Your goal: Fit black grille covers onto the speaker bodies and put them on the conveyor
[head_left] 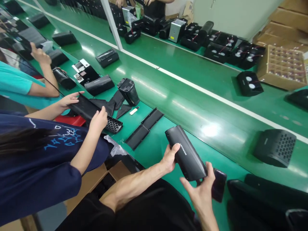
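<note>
While I stand here and watch, the biggest thing I see is a long green table (154,146) with a white line along it. Next come two people side by side: a worker in black (154,205) and, on that worker's left, a person in a dark blue shirt (43,179). Across the table sits a brown box (261,69) full of little squares. The person in blue holds a long black piece (88,107) with holes at one end. A dark gray block (268,147) with holes in one side sits off to the worker's right.

The worker has a shiny black case (189,160) with white letters, held at a slant over the near side of the table. Two flat black strips (141,132) lie end to end, left of the case.

The worker's left hand (171,157) grips the case's long side, thumb on top. The right hand (203,186) has its fingers at the lower corner and its thumb spread away; I can't tell if it grips. Just beside it lies a dark phone (219,185). Smallest is a little white thing (134,111) near the strips.
</note>
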A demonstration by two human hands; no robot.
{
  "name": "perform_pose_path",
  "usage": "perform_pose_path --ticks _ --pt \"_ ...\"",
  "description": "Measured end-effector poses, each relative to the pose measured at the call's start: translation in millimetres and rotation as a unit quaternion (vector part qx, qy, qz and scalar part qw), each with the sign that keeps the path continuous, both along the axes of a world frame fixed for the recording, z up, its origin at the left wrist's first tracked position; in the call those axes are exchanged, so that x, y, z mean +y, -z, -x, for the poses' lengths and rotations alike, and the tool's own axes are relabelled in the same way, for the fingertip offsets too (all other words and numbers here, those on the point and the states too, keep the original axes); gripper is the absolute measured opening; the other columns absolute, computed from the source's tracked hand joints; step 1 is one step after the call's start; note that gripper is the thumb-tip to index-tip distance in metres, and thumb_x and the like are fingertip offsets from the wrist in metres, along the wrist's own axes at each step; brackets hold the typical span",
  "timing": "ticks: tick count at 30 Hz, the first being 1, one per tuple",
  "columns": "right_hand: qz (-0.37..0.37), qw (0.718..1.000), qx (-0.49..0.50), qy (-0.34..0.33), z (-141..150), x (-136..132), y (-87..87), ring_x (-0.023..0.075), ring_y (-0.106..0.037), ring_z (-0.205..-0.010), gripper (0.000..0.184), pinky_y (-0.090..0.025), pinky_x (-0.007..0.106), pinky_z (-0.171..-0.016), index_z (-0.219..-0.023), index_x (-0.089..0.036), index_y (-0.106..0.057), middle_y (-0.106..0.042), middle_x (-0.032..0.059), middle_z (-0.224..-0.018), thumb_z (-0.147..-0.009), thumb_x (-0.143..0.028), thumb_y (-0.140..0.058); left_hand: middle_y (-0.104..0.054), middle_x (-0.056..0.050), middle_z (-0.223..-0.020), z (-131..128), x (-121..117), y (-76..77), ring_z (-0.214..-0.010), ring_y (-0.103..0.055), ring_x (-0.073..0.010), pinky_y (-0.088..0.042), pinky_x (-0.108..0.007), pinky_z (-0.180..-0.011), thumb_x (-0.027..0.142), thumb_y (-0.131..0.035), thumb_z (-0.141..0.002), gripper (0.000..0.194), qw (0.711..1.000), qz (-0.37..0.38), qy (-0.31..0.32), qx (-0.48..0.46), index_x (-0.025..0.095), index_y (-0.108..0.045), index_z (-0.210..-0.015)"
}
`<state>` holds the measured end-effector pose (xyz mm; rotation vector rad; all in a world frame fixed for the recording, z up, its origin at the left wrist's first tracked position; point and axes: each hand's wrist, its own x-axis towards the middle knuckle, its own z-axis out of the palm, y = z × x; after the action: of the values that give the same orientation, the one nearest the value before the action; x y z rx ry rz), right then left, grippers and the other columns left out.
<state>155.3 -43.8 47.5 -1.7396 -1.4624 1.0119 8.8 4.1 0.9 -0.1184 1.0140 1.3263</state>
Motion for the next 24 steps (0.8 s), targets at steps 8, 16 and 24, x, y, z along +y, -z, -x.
perform_pose_path --ticks 8,16,24 --pt "0.134 0.983 0.122 0.032 -49.9 -14.4 6.6 0.0339 -0.060 -0.114 0.089 -0.052 0.044 -0.096 -0.145 -0.027 -0.048 -0.057 0.0118 -0.135 -0.072 -0.060 -0.085 -0.063 -0.008 -0.135 79.2 -11.4 -0.1 -0.119 -0.061 -0.0300 -0.051 -0.044 -0.101 0.062 -0.093 -0.060 0.092 0.966 -0.064 0.209 0.135 0.030 -0.057 -0.139" --pt "0.252 0.948 0.194 0.031 -61.5 -18.1 -6.5 0.0308 -0.062 -0.112 0.078 -0.051 0.045 -0.101 -0.139 -0.034 -0.050 -0.062 0.0058 -0.123 -0.075 -0.060 -0.084 -0.067 -0.003 -0.114 85.0 -15.7 0.7 -0.108 -0.061 -0.0269 -0.047 -0.035 -0.097 0.042 -0.089 -0.066 0.073 0.913 -0.089 0.345 0.200 0.024 -0.063 -0.132" --pt "0.088 0.957 0.268 0.063 -24.1 3.6 -1.9 0.0399 -0.045 -0.148 0.134 -0.046 0.056 -0.110 -0.169 -0.037 -0.001 -0.033 0.0161 -0.170 -0.069 -0.078 -0.080 -0.076 -0.012 -0.108 36.7 -39.4 16.0 -0.111 -0.067 -0.0331 -0.052 -0.045 -0.096 0.065 -0.080 -0.073 0.065 0.972 0.038 0.212 -0.092 0.020 -0.068 -0.118"
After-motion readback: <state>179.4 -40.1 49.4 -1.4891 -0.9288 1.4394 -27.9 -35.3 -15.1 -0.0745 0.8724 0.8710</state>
